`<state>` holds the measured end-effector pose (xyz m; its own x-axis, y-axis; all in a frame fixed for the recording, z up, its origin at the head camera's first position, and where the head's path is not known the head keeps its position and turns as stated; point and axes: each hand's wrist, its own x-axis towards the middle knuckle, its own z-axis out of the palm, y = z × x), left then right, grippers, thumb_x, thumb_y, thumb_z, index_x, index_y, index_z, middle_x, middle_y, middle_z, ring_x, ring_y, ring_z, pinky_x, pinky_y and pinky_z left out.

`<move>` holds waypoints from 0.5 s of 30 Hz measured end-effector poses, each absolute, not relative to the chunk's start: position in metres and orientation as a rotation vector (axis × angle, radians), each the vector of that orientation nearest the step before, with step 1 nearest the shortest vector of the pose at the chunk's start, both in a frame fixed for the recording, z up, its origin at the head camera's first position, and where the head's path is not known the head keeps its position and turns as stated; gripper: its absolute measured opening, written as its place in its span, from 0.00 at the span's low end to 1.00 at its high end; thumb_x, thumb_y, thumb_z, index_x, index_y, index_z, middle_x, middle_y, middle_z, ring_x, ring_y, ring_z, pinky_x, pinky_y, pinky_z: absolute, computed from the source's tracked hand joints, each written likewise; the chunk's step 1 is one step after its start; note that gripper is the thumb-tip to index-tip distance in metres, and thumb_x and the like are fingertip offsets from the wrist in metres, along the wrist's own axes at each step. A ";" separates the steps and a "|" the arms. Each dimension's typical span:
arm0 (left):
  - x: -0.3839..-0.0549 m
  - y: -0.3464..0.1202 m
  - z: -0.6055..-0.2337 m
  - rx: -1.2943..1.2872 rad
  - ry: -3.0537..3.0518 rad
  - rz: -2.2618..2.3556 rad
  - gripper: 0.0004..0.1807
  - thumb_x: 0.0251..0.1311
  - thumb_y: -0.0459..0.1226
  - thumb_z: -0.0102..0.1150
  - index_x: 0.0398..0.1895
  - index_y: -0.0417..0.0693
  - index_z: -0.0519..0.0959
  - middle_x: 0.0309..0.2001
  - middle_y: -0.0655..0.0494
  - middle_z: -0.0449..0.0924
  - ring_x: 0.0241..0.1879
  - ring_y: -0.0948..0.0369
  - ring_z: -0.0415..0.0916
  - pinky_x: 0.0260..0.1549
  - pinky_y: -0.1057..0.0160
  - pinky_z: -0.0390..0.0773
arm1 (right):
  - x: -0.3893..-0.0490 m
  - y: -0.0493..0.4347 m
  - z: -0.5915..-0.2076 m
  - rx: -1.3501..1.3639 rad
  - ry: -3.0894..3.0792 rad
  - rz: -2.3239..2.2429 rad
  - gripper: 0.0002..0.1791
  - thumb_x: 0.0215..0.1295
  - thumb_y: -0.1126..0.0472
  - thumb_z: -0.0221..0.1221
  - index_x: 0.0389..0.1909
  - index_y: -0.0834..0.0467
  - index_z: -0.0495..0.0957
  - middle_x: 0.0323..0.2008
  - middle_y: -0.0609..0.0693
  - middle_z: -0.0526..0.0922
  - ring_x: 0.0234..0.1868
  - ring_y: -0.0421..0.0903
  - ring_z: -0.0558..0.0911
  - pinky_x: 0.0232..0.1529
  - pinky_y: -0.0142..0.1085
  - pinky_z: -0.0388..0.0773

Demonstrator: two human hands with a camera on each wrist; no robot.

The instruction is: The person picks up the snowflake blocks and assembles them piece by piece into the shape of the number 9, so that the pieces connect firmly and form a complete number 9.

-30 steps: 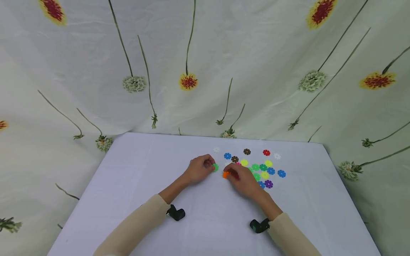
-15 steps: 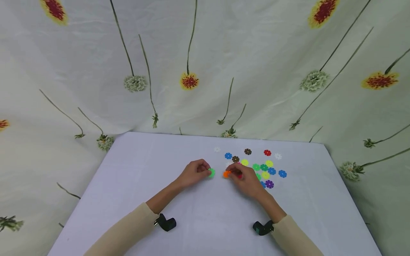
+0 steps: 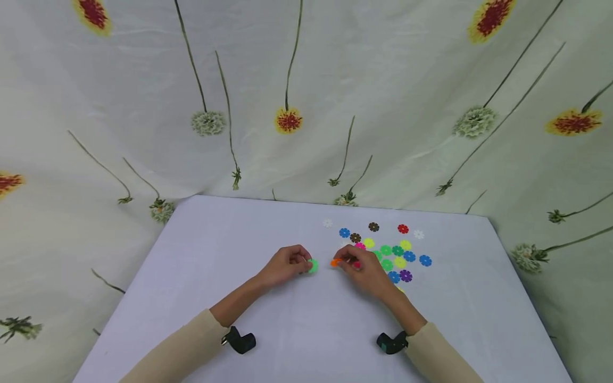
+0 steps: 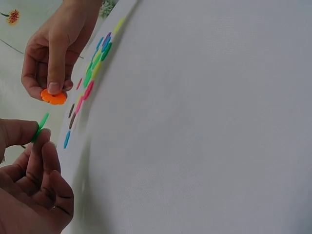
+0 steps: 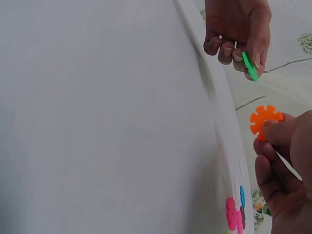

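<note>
Between thumb and fingertips, my left hand point(image 3: 286, 266) pinches a light green notched plastic disc point(image 3: 313, 266), a snowflake-shaped building piece. Facing it, my right hand point(image 3: 366, 270) pinches an orange notched disc point(image 3: 334, 263) of the same kind. A small gap separates the two discs, and both are held above the table. In the right wrist view the orange disc point(image 5: 263, 118) shows its slotted rim, while the green disc point(image 5: 250, 67) is seen nearly edge-on. The left wrist view has the orange disc point(image 4: 53, 97) tilted under the thumb.
Several loose notched discs lie spread behind and right of my right hand, among them a red disc point(image 3: 403, 229), a purple disc point(image 3: 405, 275) and a blue disc point(image 3: 425, 260). They lie on a white-covered table point(image 3: 201, 250). A flower-printed cloth point(image 3: 383, 80) hangs behind its far edge.
My left hand has drawn back toward the person and a little left with the green disc, away from the scattered discs. The right hand, holding the orange disc, has barely moved.
</note>
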<state>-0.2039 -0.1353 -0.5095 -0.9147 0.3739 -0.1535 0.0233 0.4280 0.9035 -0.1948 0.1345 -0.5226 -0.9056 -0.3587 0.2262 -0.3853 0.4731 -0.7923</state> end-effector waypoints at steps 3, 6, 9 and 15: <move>-0.201 -0.136 -0.510 0.339 2.329 1.500 0.11 0.70 0.39 0.66 0.48 0.41 0.82 0.30 0.57 0.81 0.32 0.61 0.77 0.36 0.67 0.75 | -0.195 0.130 -0.522 0.708 -2.667 1.457 0.06 0.74 0.64 0.67 0.47 0.51 0.87 0.44 0.44 0.92 0.41 0.40 0.85 0.47 0.32 0.85; -0.199 -0.136 -0.512 0.333 2.313 1.513 0.11 0.70 0.39 0.66 0.48 0.41 0.82 0.30 0.57 0.81 0.32 0.61 0.77 0.36 0.67 0.76 | -0.197 0.124 -0.524 0.762 -2.653 1.461 0.07 0.74 0.64 0.67 0.47 0.51 0.87 0.44 0.45 0.92 0.42 0.40 0.85 0.48 0.32 0.85; -0.196 -0.136 -0.512 0.341 2.300 1.519 0.11 0.70 0.38 0.66 0.48 0.41 0.82 0.30 0.56 0.82 0.32 0.61 0.77 0.37 0.68 0.76 | -0.197 0.120 -0.525 0.809 -2.639 1.472 0.08 0.73 0.65 0.67 0.48 0.52 0.87 0.45 0.46 0.92 0.44 0.41 0.86 0.49 0.33 0.86; -0.194 -0.136 -0.514 0.367 2.279 1.520 0.11 0.70 0.38 0.65 0.48 0.40 0.83 0.31 0.56 0.83 0.33 0.62 0.78 0.38 0.68 0.77 | -0.196 0.111 -0.524 0.829 -2.659 1.455 0.08 0.74 0.66 0.66 0.48 0.52 0.86 0.45 0.46 0.91 0.45 0.42 0.86 0.51 0.34 0.86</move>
<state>-0.1938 -0.1360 -0.5144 -0.8954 0.4144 -0.1631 0.0087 0.3825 0.9239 -0.1959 0.1112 -0.5240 -0.8607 -0.4467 0.2441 -0.4465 0.4320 -0.7836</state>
